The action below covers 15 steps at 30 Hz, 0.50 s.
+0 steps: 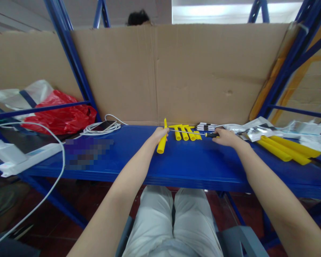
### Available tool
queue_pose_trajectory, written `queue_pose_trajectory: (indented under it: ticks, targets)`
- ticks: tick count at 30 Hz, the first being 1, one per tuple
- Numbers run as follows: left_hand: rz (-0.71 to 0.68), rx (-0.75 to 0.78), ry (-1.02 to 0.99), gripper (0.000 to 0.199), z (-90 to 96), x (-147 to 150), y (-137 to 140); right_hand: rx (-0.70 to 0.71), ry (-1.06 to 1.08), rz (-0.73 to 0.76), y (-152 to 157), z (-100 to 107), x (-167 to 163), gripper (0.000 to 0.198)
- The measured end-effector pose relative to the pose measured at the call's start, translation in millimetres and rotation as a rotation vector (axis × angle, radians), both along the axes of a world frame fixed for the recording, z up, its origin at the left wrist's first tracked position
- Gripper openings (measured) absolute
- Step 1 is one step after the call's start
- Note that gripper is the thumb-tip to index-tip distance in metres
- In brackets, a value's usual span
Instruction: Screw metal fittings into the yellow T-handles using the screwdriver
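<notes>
Brown corrugated cardboard (117,78), matte and creased down the middle, walls off the back of a smooth blue bench (192,164) framed by painted metal posts. At the far left, a glossy white power strip (33,159) carries a plug with a looping cord, and behind it a crinkled red plastic bag (61,114) bulges softly; next comes a coiled white cable (92,130). Near the middle, the left hand (160,134) is closed around a yellow piece (162,145), a smooth, plastic-looking tube with a round open lower end and a narrower top, held tilted above the bench. Just beyond it, similar short yellow pieces (185,135) lie side by side. Across them runs the thin metal shaft of a screwdriver (211,135), its black-and-yellow handle gripped by the right hand (224,138); whether the tip touches the yellow piece, I cannot tell. This looks like the step of bringing tool to part, and the next move seems to call for a firm left hold and a shaft kept in line. Farther right, shiny, wrinkled plastic packets (260,130) rest against longer yellow tubes (291,151), smooth and rounded, their ends toward the bench's front edge.
</notes>
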<state>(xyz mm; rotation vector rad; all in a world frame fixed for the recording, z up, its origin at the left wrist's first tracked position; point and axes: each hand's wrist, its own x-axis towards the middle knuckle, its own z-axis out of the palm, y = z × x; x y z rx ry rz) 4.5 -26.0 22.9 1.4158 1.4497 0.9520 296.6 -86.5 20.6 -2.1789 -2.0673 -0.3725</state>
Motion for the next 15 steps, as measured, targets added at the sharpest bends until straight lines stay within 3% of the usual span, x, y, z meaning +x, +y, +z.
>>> queue_pose_trajectory:
  ticks: [15]
  targets:
    - [0.029, -0.002, -0.002, 0.009, 0.2, 0.4, -0.2, 0.029, -0.026, 0.044, 3.8, -3.9, 3.9, 0.031]
